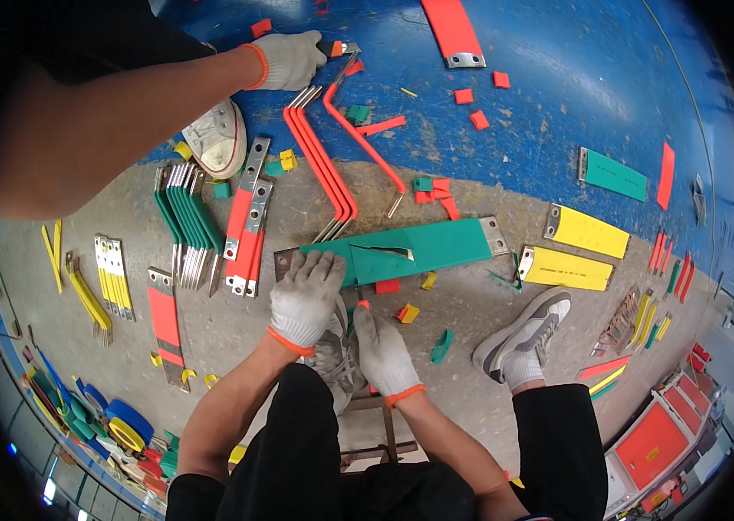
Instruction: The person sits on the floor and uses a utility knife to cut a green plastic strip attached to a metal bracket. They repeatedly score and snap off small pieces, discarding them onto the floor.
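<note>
A flat metal bar in a green sleeve [436, 253] lies crosswise before me, with bare, holed metal ends. Its sleeve has a slit near the middle, gaping a little. My left hand [304, 300], in a white knit glove with an orange cuff, lies on the bar's left part, fingers stretched over the green. Just below the near edge, my gloved right hand [387, 354] is closed around a utility knife [364, 305]. Only a thin dark blade and a bit of orange-red show; the palm hides most of the handle. The blade points toward the sleeve's near edge.
A co-worker's gloved hand [289, 61] holds a cutter [342, 49] at a bent red bar [358, 130]. Bent green bars [189, 213] and flat red bars [250, 217] lie left, yellow bars [588, 230] right. Sleeve scraps [442, 345] litter the floor. My shoes flank my hands.
</note>
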`<move>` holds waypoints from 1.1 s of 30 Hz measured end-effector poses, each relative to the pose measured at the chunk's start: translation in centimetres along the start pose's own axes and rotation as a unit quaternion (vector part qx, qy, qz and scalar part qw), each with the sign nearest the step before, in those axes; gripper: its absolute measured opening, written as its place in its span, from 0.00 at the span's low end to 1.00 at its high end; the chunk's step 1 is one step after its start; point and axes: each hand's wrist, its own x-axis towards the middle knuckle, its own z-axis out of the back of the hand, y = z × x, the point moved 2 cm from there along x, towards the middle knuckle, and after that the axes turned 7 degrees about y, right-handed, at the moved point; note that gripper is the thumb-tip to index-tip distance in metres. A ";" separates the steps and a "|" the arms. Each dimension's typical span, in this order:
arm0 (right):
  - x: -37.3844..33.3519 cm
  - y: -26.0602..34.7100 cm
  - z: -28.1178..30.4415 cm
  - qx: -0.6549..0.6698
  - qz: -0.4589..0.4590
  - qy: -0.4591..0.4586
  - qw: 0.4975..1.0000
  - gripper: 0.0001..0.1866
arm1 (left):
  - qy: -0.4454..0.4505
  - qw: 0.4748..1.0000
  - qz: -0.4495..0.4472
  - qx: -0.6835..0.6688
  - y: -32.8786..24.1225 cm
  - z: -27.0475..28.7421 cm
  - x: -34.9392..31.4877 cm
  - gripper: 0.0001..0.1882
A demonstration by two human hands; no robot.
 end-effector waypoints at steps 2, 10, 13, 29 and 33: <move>0.5 0.2 0.1 -0.010 -0.003 0.007 1.000 0.33 | 0.001 1.000 0.002 -0.003 0.0 0.1 0.1 0.18; 0.1 -0.2 -0.1 -0.003 0.002 -0.010 1.000 0.33 | 0.007 1.000 0.001 0.001 -0.1 0.6 0.4 0.17; 0.0 -0.3 0.0 -0.009 -0.010 -0.003 1.000 0.32 | 0.005 1.000 -0.002 0.001 0.0 0.7 0.7 0.17; 1.2 1.4 1.0 -0.021 0.096 -0.025 0.995 0.21 | 0.084 0.993 -0.003 -0.081 2.0 3.4 3.1 0.22; 2.7 1.5 1.5 -0.006 0.097 -0.013 0.995 0.21 | 0.131 0.985 0.010 -0.109 2.6 4.4 4.2 0.22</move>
